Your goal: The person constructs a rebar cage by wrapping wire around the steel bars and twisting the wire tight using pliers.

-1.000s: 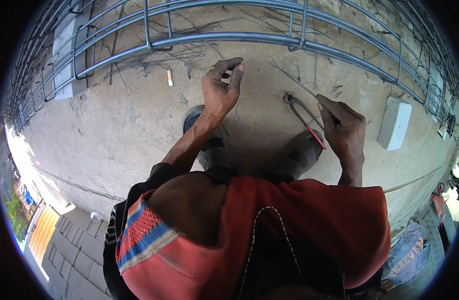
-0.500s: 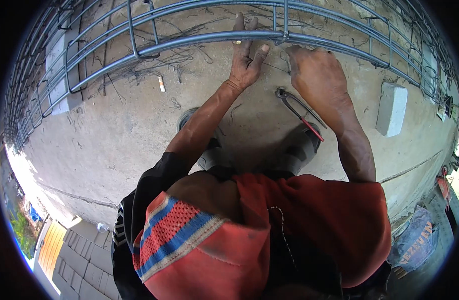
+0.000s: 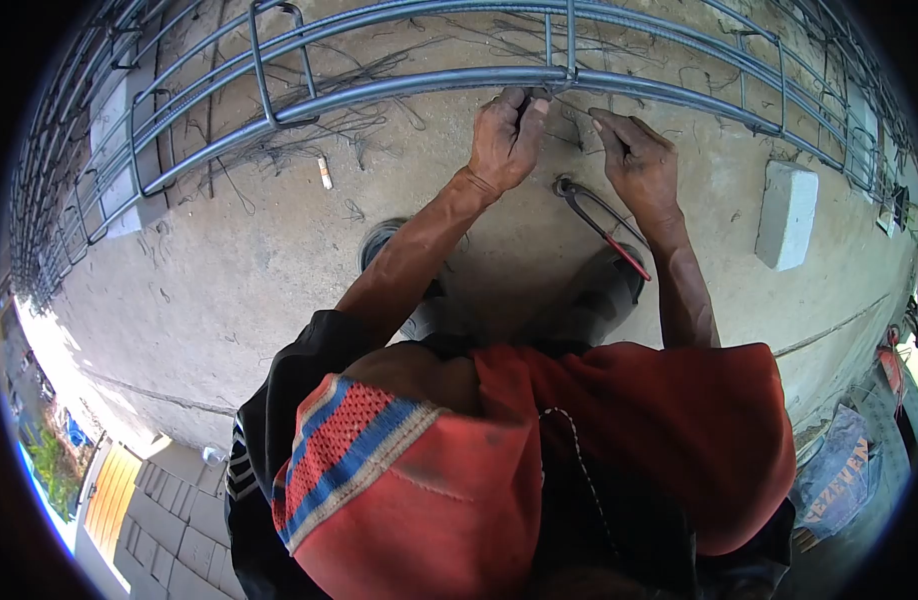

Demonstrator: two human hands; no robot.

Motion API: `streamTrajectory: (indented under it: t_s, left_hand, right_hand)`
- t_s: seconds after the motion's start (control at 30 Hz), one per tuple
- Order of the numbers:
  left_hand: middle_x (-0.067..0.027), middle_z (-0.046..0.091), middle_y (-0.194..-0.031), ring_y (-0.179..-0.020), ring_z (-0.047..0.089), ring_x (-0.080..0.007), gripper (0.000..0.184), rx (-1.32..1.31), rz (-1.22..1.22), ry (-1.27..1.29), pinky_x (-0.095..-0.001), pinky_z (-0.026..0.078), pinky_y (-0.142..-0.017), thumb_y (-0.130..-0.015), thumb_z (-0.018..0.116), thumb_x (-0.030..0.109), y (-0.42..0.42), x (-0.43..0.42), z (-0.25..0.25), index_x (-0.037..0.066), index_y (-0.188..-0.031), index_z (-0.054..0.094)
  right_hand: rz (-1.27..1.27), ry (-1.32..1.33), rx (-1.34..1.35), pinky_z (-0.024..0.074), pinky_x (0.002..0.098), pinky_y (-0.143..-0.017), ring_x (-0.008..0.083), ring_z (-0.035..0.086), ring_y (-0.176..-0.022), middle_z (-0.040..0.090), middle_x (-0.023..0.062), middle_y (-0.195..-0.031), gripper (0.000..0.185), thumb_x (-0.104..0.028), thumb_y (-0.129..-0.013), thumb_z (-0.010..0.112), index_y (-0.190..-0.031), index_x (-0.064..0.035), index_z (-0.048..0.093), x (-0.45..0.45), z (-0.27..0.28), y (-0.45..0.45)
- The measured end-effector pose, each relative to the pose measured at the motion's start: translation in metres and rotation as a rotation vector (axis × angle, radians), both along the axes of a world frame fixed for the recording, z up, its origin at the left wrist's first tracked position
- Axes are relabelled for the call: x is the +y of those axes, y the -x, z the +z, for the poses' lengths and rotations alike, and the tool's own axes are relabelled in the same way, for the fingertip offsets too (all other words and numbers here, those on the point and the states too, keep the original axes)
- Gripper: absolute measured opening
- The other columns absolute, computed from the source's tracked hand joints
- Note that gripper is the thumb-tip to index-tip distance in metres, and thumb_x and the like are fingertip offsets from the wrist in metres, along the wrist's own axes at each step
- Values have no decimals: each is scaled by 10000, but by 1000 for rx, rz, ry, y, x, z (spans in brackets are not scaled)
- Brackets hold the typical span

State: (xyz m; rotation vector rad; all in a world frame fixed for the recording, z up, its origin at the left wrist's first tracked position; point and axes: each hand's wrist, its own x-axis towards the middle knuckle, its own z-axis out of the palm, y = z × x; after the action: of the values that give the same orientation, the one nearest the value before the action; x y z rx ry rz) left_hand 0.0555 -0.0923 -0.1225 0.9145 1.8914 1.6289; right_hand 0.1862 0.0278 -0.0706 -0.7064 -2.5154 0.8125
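Note:
My left hand point(image 3: 506, 140) is just below the lower bar of the rebar cage point(image 3: 429, 78), its thumb and fingers pinched together on a thin tie wire point(image 3: 573, 105). The wire stretches to the right, where my right hand point(image 3: 643, 168) pinches its other part between thumb and forefinger. Both hands are close to the stirrup joint on the bar. The exact grip of the left fingertips is partly hidden. Pincers point(image 3: 607, 228) with a red handle lean beside my right wrist, their jaws toward the cage and the handle end near my right boot point(image 3: 629, 272).
Loose tie wires point(image 3: 329, 120) lie scattered on the concrete floor point(image 3: 249, 290) under the cage. A pale block point(image 3: 787, 215) sits to the right, and a small white-and-orange stub point(image 3: 325, 172) to the left. A printed sack point(image 3: 837, 478) is at lower right.
My left hand has drawn back from beyond the bar, and its spread fingers have closed in a pinch. My right hand has turned and moved slightly down and right, pulling the wire out.

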Motion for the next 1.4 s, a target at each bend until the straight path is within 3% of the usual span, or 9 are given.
streamTrajectory:
  t_s: [0.23, 0.43, 0.67, 0.77, 0.87, 0.97, 1.07, 1.17, 1.4]
  left_hand:
    - [-41, 528, -596, -584, 457, -97, 417, -77, 116, 28, -271, 388, -541, -944, 470, 331, -8, 15, 3, -8, -734, 591]
    - [21, 440, -535, -497, 355, -45, 459, -212, 148, -85, -217, 283, -463, -953, 446, 361, -13, 20, -1, 4, -683, 547]
    - [6, 470, -574, -551, 393, -59, 439, -349, 200, -86, -225, 301, -492, -945, 481, 320, -20, 17, -1, -15, -670, 545]
    - [15, 454, -567, -535, 370, -51, 451, -379, 210, -94, -219, 276, -482, -945, 478, 337, -21, 19, -1, -7, -656, 525]
    - [23, 436, -556, -515, 348, -41, 461, -398, 219, -113, -211, 252, -468, -943, 476, 354, -22, 17, -4, 6, -641, 504]
    - [28, 426, -551, -506, 336, -32, 464, -423, 197, -99, -201, 236, -459, -943, 475, 360, -21, 18, 4, 14, -635, 493]
    - [30, 431, -555, -499, 333, -26, 458, -399, 173, -93, -198, 227, -451, -945, 473, 356, -18, 16, 2, 11, -646, 504]
    - [30, 436, -550, -485, 328, -26, 457, -357, 188, -89, -202, 219, -441, -948, 467, 354, -19, 15, -3, 2, -663, 522]
    - [36, 442, -543, -481, 337, -22, 458, -336, 207, -69, -205, 214, -435, -960, 440, 342, -19, 13, -1, -13, -693, 554]
  right_hand:
    - [-200, -430, 89, 429, 304, -804, 194, 619, -900, 673, 30, -861, 123, -102, -763, 684, -882, -130, 686, 14, -5, 11]
    - [-273, -290, 51, 307, 411, -942, 210, 564, -1026, 668, -41, -914, 142, -213, -765, 693, -892, -151, 683, 13, -13, 41]
    - [-261, -273, 202, 340, 453, -927, 297, 505, -1063, 440, 144, -1247, 381, -245, -800, 638, -1139, -77, 589, -18, -10, 3]
    - [-363, 204, 317, 421, 411, -864, 275, 510, -1070, 430, 157, -1280, 431, -217, -833, 605, -1216, -37, 519, -36, -47, -18]
    - [-287, 1844, 1035, 480, 351, -783, 264, 532, -1050, 381, 153, -1345, 413, -150, -838, 603, -1228, -48, 513, -15, -53, -7]
    - [163, 2034, 1154, 491, 324, -759, 242, 590, -954, 472, 145, -1286, 382, -63, -820, 610, -1195, -47, 541, 11, -59, 8]
    - [230, 1867, 774, 499, 314, -716, 212, 623, -831, 624, 106, -1056, 295, -46, -788, 647, -1080, -32, 611, 37, -91, 3]
    - [148, 1305, 550, 460, 308, -715, 188, 578, -821, 632, 65, -844, 276, -124, -782, 686, -1038, -36, 633, 51, -90, 0]
    - [95, 1688, 769, 464, 257, -583, 157, 588, -700, 629, 75, -777, 130, -143, -795, 689, -887, -57, 657, 31, -98, 3]
